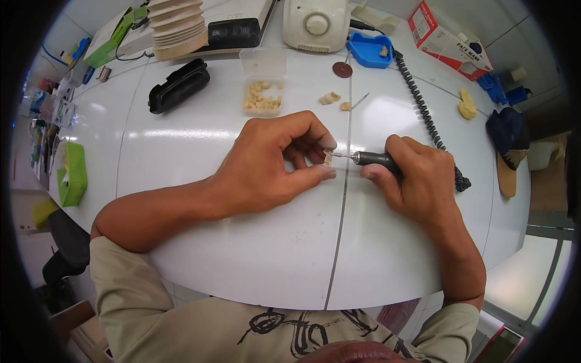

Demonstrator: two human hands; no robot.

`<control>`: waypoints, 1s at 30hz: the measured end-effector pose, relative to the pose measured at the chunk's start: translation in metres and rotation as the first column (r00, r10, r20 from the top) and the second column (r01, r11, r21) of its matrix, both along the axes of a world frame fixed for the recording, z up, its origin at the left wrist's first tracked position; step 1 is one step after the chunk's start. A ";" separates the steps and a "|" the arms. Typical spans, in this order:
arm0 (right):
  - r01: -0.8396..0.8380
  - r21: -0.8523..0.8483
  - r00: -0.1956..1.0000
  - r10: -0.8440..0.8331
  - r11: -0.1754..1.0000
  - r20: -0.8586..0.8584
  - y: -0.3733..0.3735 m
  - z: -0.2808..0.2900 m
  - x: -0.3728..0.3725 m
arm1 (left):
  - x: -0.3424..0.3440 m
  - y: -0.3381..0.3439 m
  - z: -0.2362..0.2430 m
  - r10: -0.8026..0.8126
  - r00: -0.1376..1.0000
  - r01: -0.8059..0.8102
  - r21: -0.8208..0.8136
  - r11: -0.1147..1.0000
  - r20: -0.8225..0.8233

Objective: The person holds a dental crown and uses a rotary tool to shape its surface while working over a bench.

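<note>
Between the thumb and fingers of my left hand (275, 158) is a small off-white dental piece (328, 158), its exact form partly covered by the fingertips. My right hand (420, 172) is wrapped round a black rotary handpiece (374, 160) lying nearly level. The handpiece's thin metal bit (342, 155) points left and meets the piece, or comes very close to it. From behind the right hand a coiled black cord (420, 100) runs up to a cream control box (316, 24) with a round knob.
Beyond my left hand stands an opened clear box of tooth-like pieces (264, 97), beside a black case (178, 86). Loose pieces (330, 98), a brown disc (342, 69) and a blue tray (370, 51) lie farther back. A green basket (73, 175) sits at the left edge.
</note>
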State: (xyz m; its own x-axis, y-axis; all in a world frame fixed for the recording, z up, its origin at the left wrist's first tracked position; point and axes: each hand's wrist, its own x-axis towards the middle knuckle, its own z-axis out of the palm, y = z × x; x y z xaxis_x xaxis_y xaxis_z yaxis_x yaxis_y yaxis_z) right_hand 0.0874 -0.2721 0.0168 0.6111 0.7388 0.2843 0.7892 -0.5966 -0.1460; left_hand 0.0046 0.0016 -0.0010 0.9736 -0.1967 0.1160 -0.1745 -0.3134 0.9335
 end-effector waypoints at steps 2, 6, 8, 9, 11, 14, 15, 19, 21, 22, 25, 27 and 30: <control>0.001 -0.019 1.000 -0.001 1.000 0.011 0.001 0.002 0.000 | 0.000 0.000 -0.001 0.003 1.000 -0.003 -0.006 1.000 -0.017; 0.007 -0.032 1.000 -0.006 0.999 0.018 0.003 0.002 -0.001 | 0.000 -0.001 0.000 0.015 0.999 -0.016 -0.019 1.000 -0.052; 0.015 -0.038 0.999 -0.014 0.999 0.030 0.003 0.002 -0.001 | 0.001 -0.001 0.001 0.011 0.999 -0.012 -0.017 1.000 -0.051; 0.015 -0.040 0.999 -0.014 0.999 0.030 0.004 0.001 -0.001 | 0.001 -0.001 0.000 0.013 0.999 -0.014 -0.018 1.000 -0.050; 0.019 -0.041 0.999 -0.017 0.999 0.043 0.004 0.001 -0.001 | 0.001 -0.001 0.000 0.014 0.999 -0.015 -0.020 1.000 -0.049; 0.001 -0.060 1.000 0.001 0.998 0.032 0.003 0.003 0.001 | 0.001 -0.001 -0.001 0.010 0.999 -0.010 -0.020 1.000 -0.044; 0.000 -0.059 1.000 0.002 0.998 0.031 0.004 0.003 0.001 | 0.001 -0.001 -0.001 0.013 0.999 -0.014 -0.013 1.000 -0.041; 0.010 -0.040 1.000 -0.009 0.999 0.030 0.004 0.003 0.001 | 0.002 -0.001 0.000 -0.003 0.999 0.002 -0.012 1.000 -0.044; 0.005 -0.037 1.000 -0.004 0.999 0.027 0.004 0.002 0.001 | 0.002 0.000 0.000 -0.003 0.999 0.002 -0.013 1.000 -0.038; 0.010 -0.039 0.999 -0.008 0.999 0.032 0.004 0.002 0.001 | 0.002 0.000 -0.001 -0.004 1.000 0.003 -0.014 1.000 -0.031; 0.012 -0.040 0.999 -0.010 0.999 0.035 0.004 0.002 0.001 | 0.002 0.000 0.000 -0.005 1.000 0.005 -0.007 1.000 -0.027; 0.008 -0.037 0.999 -0.007 0.999 0.034 0.004 0.002 0.001 | 0.002 -0.001 0.000 -0.005 1.000 0.005 -0.001 1.000 -0.029; 0.009 -0.043 0.999 -0.007 0.999 0.047 0.004 0.002 0.001 | 0.002 0.000 -0.002 -0.005 1.000 0.005 0.011 1.000 -0.008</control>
